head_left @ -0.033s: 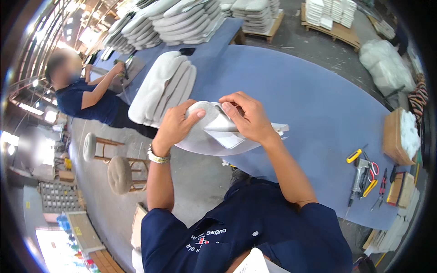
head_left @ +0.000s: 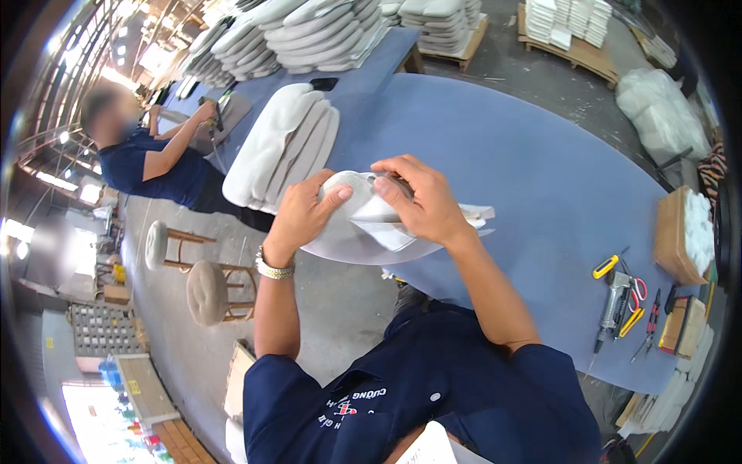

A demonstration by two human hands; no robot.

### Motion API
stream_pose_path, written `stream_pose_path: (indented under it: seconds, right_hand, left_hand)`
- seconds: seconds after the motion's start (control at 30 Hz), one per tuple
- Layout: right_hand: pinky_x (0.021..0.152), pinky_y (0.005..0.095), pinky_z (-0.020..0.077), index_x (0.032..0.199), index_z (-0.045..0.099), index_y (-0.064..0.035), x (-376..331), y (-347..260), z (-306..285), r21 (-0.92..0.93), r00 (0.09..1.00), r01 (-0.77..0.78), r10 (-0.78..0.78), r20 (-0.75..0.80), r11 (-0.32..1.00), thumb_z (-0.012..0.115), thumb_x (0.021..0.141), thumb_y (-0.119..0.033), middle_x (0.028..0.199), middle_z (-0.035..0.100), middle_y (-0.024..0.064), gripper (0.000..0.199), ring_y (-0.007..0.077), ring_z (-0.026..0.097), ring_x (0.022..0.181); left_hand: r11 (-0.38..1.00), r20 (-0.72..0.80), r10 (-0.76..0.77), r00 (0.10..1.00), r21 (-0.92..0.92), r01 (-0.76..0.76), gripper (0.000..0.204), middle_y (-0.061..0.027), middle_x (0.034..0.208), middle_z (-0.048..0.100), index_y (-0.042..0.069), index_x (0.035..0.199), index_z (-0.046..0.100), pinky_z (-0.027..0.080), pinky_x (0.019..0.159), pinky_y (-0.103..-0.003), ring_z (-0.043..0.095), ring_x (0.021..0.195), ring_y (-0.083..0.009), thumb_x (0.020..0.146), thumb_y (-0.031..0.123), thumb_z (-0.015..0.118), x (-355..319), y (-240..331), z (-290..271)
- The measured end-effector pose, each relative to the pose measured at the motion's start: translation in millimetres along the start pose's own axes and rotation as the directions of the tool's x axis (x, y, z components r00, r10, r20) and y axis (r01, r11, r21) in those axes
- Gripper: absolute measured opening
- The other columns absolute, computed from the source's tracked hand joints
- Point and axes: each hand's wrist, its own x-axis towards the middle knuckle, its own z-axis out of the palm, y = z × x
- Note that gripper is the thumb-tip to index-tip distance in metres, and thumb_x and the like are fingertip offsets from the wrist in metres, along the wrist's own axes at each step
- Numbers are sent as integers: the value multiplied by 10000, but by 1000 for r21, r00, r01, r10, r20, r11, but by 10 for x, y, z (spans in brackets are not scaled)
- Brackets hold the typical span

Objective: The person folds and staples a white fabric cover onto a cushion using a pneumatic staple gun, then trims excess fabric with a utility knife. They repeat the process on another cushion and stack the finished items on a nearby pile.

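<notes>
Above the near edge of the blue table (head_left: pixel 533 193), I hold a light grey fabric cushion (head_left: pixel 334 238) between both hands. My left hand (head_left: pixel 303 215) is closed around its left side, with the thumb lying on top. My right hand (head_left: pixel 427 203) pinches the upper edge, thumb on the near face and fingers curled behind it. A white sheet-like flap (head_left: pixel 386 230) sticks out under my right hand, and more white material shows past the wrist. What lies beneath the right fingers is hidden. A stack of similar grey cushions (head_left: pixel 282 147) stands just beyond my left hand.
To the right lie a pneumatic tool (head_left: pixel 612 305), red-handled scissors (head_left: pixel 638 289) and yellow cutters (head_left: pixel 606 267), near a cardboard box (head_left: pixel 671 236). At the left, a co-worker (head_left: pixel 158 166) handles another piece. Two padded stools (head_left: pixel 207 294) stand on the floor.
The whole view has shifted slightly, so surroundings sit a little farther right. Both hands keep the same hold on the cushion.
</notes>
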Motion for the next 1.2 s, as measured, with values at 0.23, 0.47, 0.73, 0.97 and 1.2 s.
stream_pose_path:
  seconds: [0.23, 0.47, 0.73, 0.97, 1.2]
  right_hand:
    - [932, 451, 478, 1213, 669, 0, -172, -44, 369, -25, 996, 85, -84, 25, 996, 651, 983, -442, 1180, 698, 178, 499, 364, 664, 1057]
    - [903, 460, 461, 1143, 690, 11, -151, -37, 402, -195, 998, 64, -64, 9, 979, 630, 1006, -372, 1061, 729, 169, 411, 366, 681, 965]
    - [866, 428, 459, 975, 729, -33, 54, 86, 296, -315, 980, 125, -166, -107, 941, 600, 1015, -200, 908, 740, 85, 214, 297, 684, 838]
    - [866, 401, 459, 995, 732, -49, -9, 219, 337, -190, 897, 233, -286, -336, 954, 552, 1044, -185, 995, 766, 46, 231, 229, 672, 804]
    - [822, 383, 493, 1077, 745, -46, -77, 284, 233, -42, 914, 214, -215, -343, 976, 551, 1035, -175, 1064, 773, 88, 237, 250, 689, 832]
  left_hand:
    - [980, -55, 25, 998, -197, -35, 486, -162, 893, 737, 13, 1191, 694, 539, 752, -350, 716, 814, -268, 997, 456, 662, -404, 70, 17]
    - [978, -12, -150, 989, -147, 147, 498, -156, 849, 740, 10, 1170, 703, 546, 710, -350, 722, 752, -254, 1002, 476, 653, -392, 226, -22]
    - [999, -29, -46, 998, 21, 47, 418, -190, 802, 733, 11, 1068, 726, 547, 662, -370, 720, 707, -346, 952, 412, 734, -14, 397, 71]
    - [999, 42, 38, 998, -16, -37, 312, -178, 828, 739, 35, 1072, 723, 547, 670, -369, 726, 722, -342, 895, 277, 807, 109, 451, 77]
    - [993, 128, 114, 985, -12, -114, 328, -186, 918, 749, 30, 1120, 719, 558, 742, -366, 741, 829, -329, 883, 238, 807, 299, 405, 32]
